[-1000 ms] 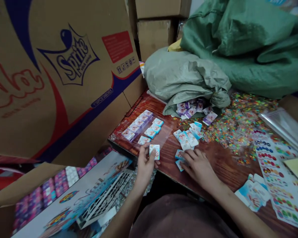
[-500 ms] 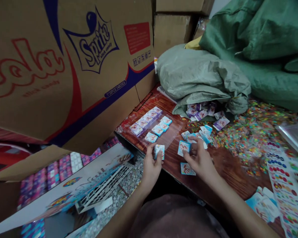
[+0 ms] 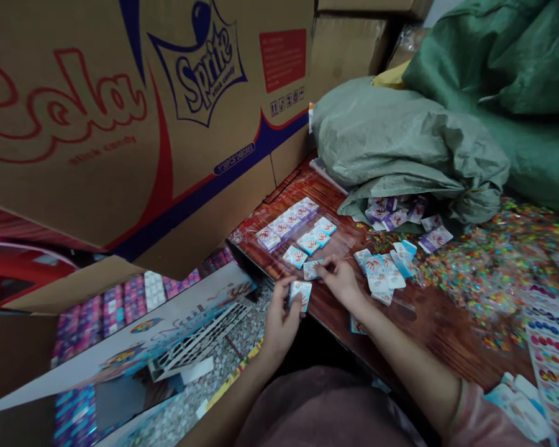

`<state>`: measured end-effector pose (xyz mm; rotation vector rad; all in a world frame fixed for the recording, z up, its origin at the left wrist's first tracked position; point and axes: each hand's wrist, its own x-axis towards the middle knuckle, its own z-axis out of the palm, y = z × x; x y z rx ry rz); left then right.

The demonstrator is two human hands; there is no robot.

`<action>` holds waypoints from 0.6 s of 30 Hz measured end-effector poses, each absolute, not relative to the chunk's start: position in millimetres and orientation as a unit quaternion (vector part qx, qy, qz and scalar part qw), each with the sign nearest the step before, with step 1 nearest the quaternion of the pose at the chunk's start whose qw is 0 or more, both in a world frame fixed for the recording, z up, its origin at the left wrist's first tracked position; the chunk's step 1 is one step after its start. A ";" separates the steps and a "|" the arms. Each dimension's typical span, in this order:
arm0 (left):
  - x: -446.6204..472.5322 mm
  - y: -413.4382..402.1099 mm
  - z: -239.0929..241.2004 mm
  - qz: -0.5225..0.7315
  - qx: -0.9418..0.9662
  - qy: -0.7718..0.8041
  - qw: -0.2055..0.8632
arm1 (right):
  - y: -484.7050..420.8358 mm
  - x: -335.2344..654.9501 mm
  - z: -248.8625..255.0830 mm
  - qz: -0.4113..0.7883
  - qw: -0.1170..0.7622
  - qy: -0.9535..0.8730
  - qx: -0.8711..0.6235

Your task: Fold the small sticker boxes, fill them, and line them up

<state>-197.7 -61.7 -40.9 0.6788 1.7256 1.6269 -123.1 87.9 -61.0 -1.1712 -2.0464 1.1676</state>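
1. Cardboard carton [image 3: 121, 124]: printed, is standing well to the left of the clear sheet [image 3: 342, 243] and is leaning over it.
2. Open box [image 3: 121, 304]: is sitting below and left of the clear sheet, off the table edge, and is showing purple packs.
3. Left hand [image 3: 279, 316]: is hovering just below the clear sheet's near edge. Its fingers are closing around one upright packet [image 3: 300, 293], thumb on the front face. That packet is sitting wholly inside the grip, clear of the sheet.
4. Rows of packets [image 3: 291, 223]: are lying on the clear sheet in two lines, purple behind, blue in front.
5. Right hand [image 3: 342, 282]: is resting at the clear sheet's near edge. Its fingertips are pinching a flat packet [image 3: 313, 269], which is lying on the sheet at the near end of the blue line, just left of the fingertips.
6. Handling note, as judgement: the flat packet is probably sitting best if pressed down square and touching its neighbour, with light pressure so the sheet is not sliding.
7. Loose packets [image 3: 384, 270]: are lying heaped just right of the clear sheet.
8. Green sack [image 3: 400, 136]: is slumping behind and right of the clear sheet.
9. Coloured bits [image 3: 484, 267]: are lying scattered well to the right of the clear sheet.
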 end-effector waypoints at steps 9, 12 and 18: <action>-232.0 -61.9 -24.3 0.703 0.055 0.510 0.492 | 87.0 -106.3 -43.7 0.268 0.145 -0.920 -0.247; -237.5 -57.8 -29.0 0.673 0.029 0.574 0.466 | 91.5 -104.9 -47.2 0.233 0.140 -0.934 -0.232; -233.0 -55.9 -31.0 0.388 0.338 0.836 0.188 | 93.1 -106.5 -47.9 0.326 0.167 -0.912 -0.185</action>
